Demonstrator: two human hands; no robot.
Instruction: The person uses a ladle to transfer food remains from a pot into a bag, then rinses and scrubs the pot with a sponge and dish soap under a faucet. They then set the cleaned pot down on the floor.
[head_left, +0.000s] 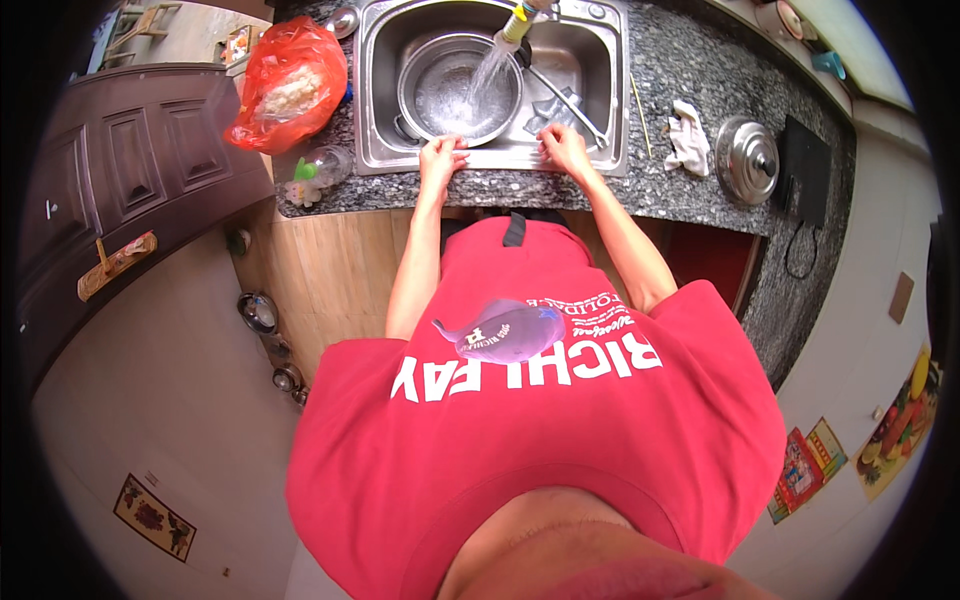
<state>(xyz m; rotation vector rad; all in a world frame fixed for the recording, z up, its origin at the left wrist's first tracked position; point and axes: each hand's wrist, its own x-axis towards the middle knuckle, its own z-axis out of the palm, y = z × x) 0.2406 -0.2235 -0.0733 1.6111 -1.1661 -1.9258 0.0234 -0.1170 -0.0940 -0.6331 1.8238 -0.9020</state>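
Water runs from a faucet (517, 28) into a round metal pot (420, 82) in the left basin of a stainless steel sink (365, 142). My left hand (444, 156) is at the pot's near rim by the sink's front edge, fingers bent; whether it grips the rim I cannot tell. My right hand (564, 148) is over the front edge of the right basin, fingers curled, with nothing plainly in it. Just beyond it lie a crumpled grey piece of cloth or plastic (553, 111) and a long metal rod (566, 101) slanting across the right basin.
Left of the sink are a red plastic bag (307, 64) with pale contents and a clear container (330, 165) with a green part. To the right lie a thin stick (641, 112), a white cloth (687, 141), a metal lid (748, 160) and a flat black appliance (806, 169).
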